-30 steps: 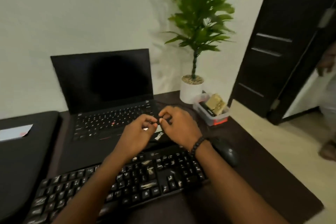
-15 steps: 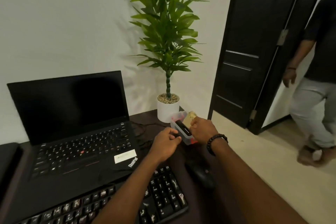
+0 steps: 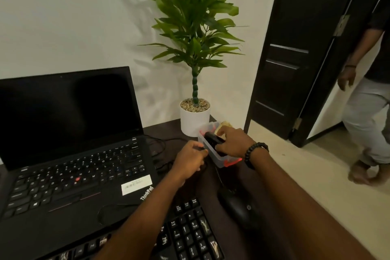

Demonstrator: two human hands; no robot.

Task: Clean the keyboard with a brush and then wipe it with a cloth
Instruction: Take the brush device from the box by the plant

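One head-worn wide-angle view only, so no second view shares any of the scene. It looks forward and down from above the desk [image 3: 266, 213], turned towards the right corner. Both forearms run up from the bottom edge; the left hand [image 3: 190, 159] and right hand [image 3: 233, 142] sit near mid-frame, close to the lens. Left of the hands is the laptop [image 3: 69, 133], below them the keyboard [image 3: 190, 236], beyond them the plant [image 3: 195, 38], far right the door [image 3: 295, 48].

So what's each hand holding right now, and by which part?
The right hand grips a black object in the bin, near its end. The left hand rests by the bin's wall, apparently holding nothing.
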